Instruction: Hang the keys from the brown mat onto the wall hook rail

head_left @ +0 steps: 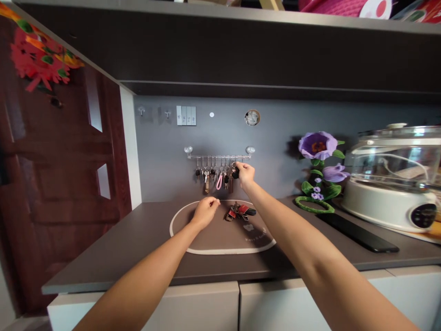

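Observation:
A metal hook rail (220, 157) is fixed to the grey back wall, with several keys and key rings hanging from it, among them a pink strap (219, 180). At the rail's right end, my right hand (246, 174) pinches a key ring with a black piece (235, 172) on it, close to the hooks. Over the brown oval mat (206, 246), my left hand (206, 212) is closed, fingertips pressed together; what it holds, if anything, cannot be made out. A pile of keys with red and black parts (239, 211) lies on the mat between my arms.
Purple artificial flowers (317, 146) stand on the right of the counter, behind a black phone (358, 232). Farther right is a white appliance with a clear top (389, 184). A dark shelf (220, 50) overhangs the counter. A dark red door (65, 184) is at left.

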A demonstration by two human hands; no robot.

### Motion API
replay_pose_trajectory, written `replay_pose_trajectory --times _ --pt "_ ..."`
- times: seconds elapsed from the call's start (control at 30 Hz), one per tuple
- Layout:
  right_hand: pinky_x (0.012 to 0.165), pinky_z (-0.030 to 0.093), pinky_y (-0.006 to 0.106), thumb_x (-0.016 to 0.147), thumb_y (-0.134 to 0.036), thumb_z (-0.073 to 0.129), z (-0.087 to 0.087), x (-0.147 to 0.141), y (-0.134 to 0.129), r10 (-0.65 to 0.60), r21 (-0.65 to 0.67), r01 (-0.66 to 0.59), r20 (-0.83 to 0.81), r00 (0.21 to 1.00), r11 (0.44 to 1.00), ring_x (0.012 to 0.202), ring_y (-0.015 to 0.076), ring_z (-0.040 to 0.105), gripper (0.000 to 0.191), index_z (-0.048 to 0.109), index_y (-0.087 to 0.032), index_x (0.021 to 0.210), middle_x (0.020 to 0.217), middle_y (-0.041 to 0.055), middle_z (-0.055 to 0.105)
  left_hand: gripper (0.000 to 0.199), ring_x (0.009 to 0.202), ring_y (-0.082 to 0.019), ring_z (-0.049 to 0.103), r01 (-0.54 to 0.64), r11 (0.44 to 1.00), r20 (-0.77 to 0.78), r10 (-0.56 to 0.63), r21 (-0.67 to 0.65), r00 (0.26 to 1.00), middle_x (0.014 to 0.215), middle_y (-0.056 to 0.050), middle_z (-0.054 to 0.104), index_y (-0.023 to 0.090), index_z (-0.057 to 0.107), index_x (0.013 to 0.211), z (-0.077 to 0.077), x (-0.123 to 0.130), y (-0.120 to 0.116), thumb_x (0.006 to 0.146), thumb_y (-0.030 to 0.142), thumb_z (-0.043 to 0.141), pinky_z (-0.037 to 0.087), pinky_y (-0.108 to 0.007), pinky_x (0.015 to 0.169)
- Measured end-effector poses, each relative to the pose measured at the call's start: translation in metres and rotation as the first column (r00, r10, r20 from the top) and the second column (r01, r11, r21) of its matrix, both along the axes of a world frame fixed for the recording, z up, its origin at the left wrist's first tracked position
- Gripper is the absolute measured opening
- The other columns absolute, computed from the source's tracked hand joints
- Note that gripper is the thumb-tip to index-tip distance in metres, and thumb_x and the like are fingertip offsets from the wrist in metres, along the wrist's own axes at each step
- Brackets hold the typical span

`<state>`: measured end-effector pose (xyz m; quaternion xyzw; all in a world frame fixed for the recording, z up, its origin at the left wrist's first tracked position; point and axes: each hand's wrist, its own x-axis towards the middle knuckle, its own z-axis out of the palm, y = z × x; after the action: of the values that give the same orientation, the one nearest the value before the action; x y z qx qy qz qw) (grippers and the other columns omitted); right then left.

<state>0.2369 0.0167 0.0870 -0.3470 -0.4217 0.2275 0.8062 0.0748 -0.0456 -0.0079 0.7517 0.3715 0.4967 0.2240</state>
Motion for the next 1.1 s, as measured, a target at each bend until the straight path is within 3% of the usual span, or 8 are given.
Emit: replay_pose_trajectory --times 0.23,0.47,1.1 --pt "0.055 0.037 0.024 0.058 -0.036 0.058 0.007 -0.006 0.019 -0.233 -0.099 0.242 0.096 0.968 0.965 0.054 0.0122 0.049 0.023 0.062 -0.013 0.061 0.058 0.0012 0.061 0.027 0.054 -0.012 0.047 -0.029 0.999 -0.051 0.03 0.018 0.998 0.054 -0.001 0.052 0.014 0.058 0.066 0.001 0.0 -0.002 0.076 0.033 0.042 0.034 -0.023 0.054" --pt "0.056 0.038 0.025 0.062 -0.035 0.054 0.005 -0.003 0.029 -0.359 -0.164 0.395 0.215 0.908 0.904 0.054 0.0134 0.051 0.024 0.065 -0.013 0.063 0.059 0.0034 0.063 0.029 0.053 -0.012 0.046 -0.032 0.998 -0.081 0.037 0.057 0.996 0.052 0.0 0.051 0.014 0.058 0.063 0.003 0.0 -0.004 0.076 0.033 0.041 0.032 -0.023 0.054" --pt "0.061 0.038 0.026 0.061 -0.038 0.056 -0.015 0.003 0.018 -0.268 -0.131 0.298 0.21 0.94 0.945 0.063 0.0149 0.052 0.023 0.061 -0.015 0.064 0.069 0.0044 0.064 0.027 0.054 -0.012 0.046 -0.04 0.999 -0.043 0.041 0.01 0.998 0.053 0.0 0.052 0.014 0.059 0.064 0.001 -0.001 -0.001 0.074 0.034 0.043 0.033 -0.022 0.054"
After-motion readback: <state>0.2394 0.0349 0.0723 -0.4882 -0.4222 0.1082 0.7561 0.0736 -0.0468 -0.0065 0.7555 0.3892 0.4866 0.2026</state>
